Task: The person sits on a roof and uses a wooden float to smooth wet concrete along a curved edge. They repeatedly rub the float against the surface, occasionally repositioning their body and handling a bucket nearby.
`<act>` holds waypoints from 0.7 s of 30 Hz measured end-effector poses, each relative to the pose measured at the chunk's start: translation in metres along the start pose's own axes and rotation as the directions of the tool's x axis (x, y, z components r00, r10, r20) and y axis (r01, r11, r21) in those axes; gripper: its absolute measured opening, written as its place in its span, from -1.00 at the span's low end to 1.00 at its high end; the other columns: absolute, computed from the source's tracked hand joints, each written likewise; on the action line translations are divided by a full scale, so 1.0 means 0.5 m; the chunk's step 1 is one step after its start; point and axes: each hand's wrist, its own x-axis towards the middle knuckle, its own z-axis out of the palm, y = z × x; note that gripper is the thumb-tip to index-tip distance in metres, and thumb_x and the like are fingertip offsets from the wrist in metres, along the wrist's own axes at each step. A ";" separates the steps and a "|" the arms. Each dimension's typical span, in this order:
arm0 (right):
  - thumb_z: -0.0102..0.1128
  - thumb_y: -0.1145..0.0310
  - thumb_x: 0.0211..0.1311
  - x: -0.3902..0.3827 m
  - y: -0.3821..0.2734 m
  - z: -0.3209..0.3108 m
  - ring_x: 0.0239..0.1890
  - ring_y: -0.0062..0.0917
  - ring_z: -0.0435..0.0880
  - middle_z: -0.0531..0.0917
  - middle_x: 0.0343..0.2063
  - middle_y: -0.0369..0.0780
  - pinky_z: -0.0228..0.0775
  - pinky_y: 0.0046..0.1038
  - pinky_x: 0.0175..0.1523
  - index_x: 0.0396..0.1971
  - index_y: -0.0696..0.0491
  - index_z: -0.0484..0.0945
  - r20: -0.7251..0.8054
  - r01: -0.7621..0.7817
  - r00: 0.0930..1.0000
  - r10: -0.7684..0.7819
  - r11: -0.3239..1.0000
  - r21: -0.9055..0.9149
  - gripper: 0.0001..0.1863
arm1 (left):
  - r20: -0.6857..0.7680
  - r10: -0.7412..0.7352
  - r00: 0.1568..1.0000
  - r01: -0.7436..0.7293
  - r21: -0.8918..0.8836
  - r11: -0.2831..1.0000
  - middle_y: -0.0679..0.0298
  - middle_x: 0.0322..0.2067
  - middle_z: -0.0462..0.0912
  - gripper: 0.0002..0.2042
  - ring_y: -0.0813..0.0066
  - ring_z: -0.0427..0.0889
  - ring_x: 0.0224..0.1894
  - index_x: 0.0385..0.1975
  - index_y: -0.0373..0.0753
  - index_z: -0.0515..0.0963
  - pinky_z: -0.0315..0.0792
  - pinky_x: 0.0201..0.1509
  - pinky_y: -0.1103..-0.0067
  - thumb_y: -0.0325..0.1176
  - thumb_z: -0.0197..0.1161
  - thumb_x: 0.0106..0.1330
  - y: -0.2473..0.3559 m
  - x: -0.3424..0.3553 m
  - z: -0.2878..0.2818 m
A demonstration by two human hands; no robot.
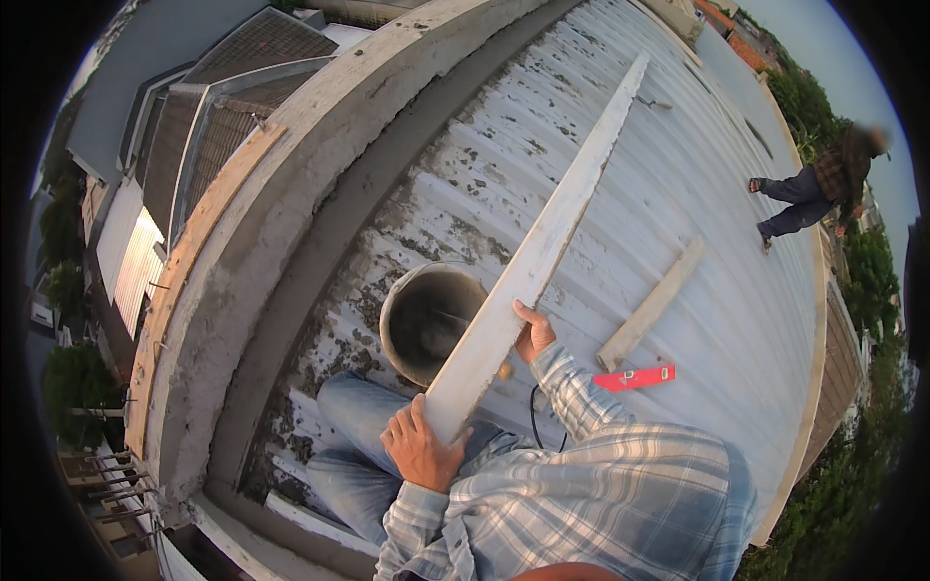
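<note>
A long pale board (542, 247), whitish and rough along one edge, slants away from my lap toward the far right. My left hand (423, 445) is closed around its near end. Farther up, my right hand (531, 332) grips the board's right edge, thumb on top. Just left of the board, a bucket (396, 308) smeared with grey stands on the roof, partly hidden behind the board. Its inside looks dark and grey. To the right of my right forearm lies a red spirit level (635, 378).
Ribbed metal roofing (717, 320) spreads around me, spattered with mortar at left. A concrete parapet (320, 174) curves along the left, with a drop beyond. A short wooden plank (654, 300) lies to the right. Near the right roof edge is another person (814, 189).
</note>
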 end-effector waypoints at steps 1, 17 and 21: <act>0.41 0.25 0.22 0.005 0.005 0.007 0.19 -0.29 0.54 0.58 0.12 -0.17 0.38 -0.16 0.29 0.25 0.11 0.39 -0.038 0.008 0.999 -0.009 0.999 -0.031 -0.36 | 0.027 0.028 0.999 -0.027 -0.029 0.999 0.13 0.02 0.51 0.05 0.12 0.47 0.10 0.26 -0.24 0.32 0.28 0.14 0.25 0.07 0.67 -0.31 0.000 -0.004 -0.003; 0.25 -0.08 0.35 0.121 -0.163 -0.346 0.28 -0.22 0.45 0.49 0.23 -0.10 0.31 -0.09 0.35 0.32 0.12 0.34 -0.291 -0.093 0.957 -0.003 0.945 -0.315 -0.27 | -0.252 -0.245 0.936 0.130 -0.399 0.908 0.20 -0.52 0.66 -0.71 0.38 0.62 -0.56 -0.30 -0.28 0.68 0.48 -0.44 0.52 -0.16 0.44 0.24 -0.223 -0.102 -0.068; 0.24 -0.09 0.35 0.146 -0.127 -0.379 0.27 -0.23 0.48 0.53 0.21 -0.12 0.37 -0.08 0.31 0.31 0.09 0.37 -0.496 -0.140 0.868 -0.018 0.950 -0.279 -0.29 | -0.232 -0.445 0.865 0.358 -0.335 0.871 0.26 -0.74 0.54 -0.62 0.31 0.52 -0.70 -0.53 -0.21 0.64 0.37 -0.58 0.46 0.03 0.38 0.23 -0.273 -0.169 -0.084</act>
